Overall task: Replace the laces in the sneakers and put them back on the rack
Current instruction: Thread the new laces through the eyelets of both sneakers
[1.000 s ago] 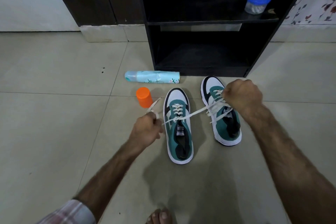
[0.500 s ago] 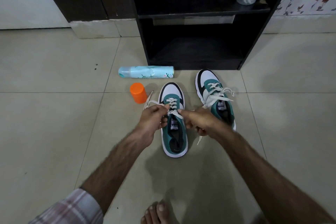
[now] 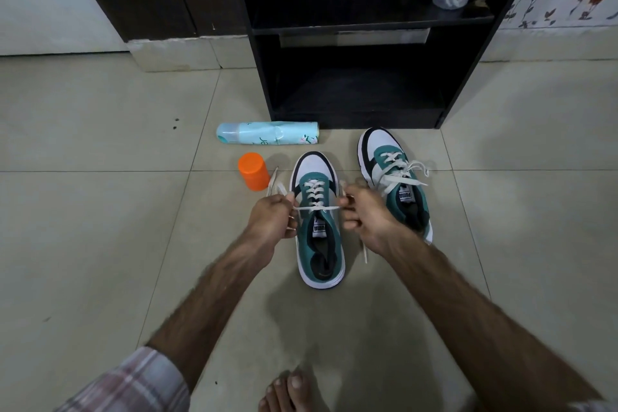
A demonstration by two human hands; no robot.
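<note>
Both hands are down at the near sneaker (image 3: 319,227), which sits on the floor in front of the rack (image 3: 361,77). The left hand (image 3: 272,216) pinches one end of the white lace (image 3: 316,208), the right hand (image 3: 363,211) pinches the other, grip clenched on each, the lace stretched flat across the top eyelets. Lacing looks finished here (the far sneaker (image 3: 396,177) already shows a loose bow). Next likely comes the knot: cross the ends, tuck one under, pull snug without yanking the shoe sideways toward the orange cap (image 3: 253,170).
</note>
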